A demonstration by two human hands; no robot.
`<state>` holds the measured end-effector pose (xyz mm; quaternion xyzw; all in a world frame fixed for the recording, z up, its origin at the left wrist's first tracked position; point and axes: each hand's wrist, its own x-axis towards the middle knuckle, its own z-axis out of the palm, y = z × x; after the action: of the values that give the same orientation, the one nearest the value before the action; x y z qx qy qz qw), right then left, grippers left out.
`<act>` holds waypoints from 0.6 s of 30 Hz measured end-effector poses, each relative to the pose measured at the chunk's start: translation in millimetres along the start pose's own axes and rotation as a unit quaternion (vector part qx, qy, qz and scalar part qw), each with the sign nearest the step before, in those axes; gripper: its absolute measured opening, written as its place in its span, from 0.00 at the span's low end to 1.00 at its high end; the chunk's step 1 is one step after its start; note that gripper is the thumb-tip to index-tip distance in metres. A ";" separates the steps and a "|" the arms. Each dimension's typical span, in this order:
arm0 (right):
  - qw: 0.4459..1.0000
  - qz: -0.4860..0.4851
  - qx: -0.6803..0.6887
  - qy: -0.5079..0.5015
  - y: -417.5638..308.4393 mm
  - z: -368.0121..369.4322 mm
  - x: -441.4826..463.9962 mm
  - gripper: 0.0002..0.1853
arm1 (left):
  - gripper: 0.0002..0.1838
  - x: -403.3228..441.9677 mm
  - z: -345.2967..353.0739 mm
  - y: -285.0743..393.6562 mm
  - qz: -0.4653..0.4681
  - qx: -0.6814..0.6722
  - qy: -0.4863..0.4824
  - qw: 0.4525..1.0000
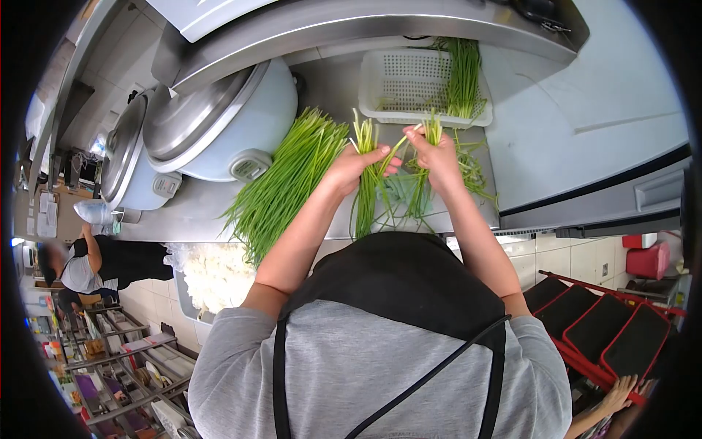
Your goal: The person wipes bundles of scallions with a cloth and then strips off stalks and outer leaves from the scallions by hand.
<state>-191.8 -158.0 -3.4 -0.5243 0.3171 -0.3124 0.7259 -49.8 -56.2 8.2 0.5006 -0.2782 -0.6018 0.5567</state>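
Observation:
Closed round a small bunch of green chives (363,192), my left hand (354,168) is beside a large pile of chives (289,172) on the steel counter. My right hand (437,155) grips a second bunch (420,192), its thumb and finger near the pale stem ends. A few stems cross between the two hands. Under them lies a greenish plastic piece (398,189), partly covered. Loose stems (472,172) lie to the right of my right hand. Behind the hands, a white perforated basket (402,77) holds more chives (463,77) at its right end.
Two large lidded cookers (252,121) (131,157) stand at the left. A steel shelf (351,33) runs above the counter's back. Below the counter's left edge is a tub of pale food (217,278). A co-worker (95,265) stands far left; another person's hand (620,394) touches a red-framed rack (596,322).

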 end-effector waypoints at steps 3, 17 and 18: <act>0.996 0.000 0.088 -0.024 -2.0 -5.1 -0.2 0.08 | 0.14 -1.2 -1.2 0.0 0.016 0.015 0.051 0.998; 0.964 -0.166 0.190 0.084 -82.7 -26.9 -23.9 0.11 | 0.11 9.0 -18.2 -10.3 -0.006 0.056 0.067 0.996; 0.964 -0.157 0.189 0.098 -78.7 -23.9 -22.8 0.11 | 0.11 9.5 -17.9 -10.0 0.005 0.067 0.062 0.996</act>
<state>-234.0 -173.6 69.1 -0.3875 0.2358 -0.5267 0.7189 -36.2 -59.0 -9.6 0.5716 -0.2851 -0.5470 0.5412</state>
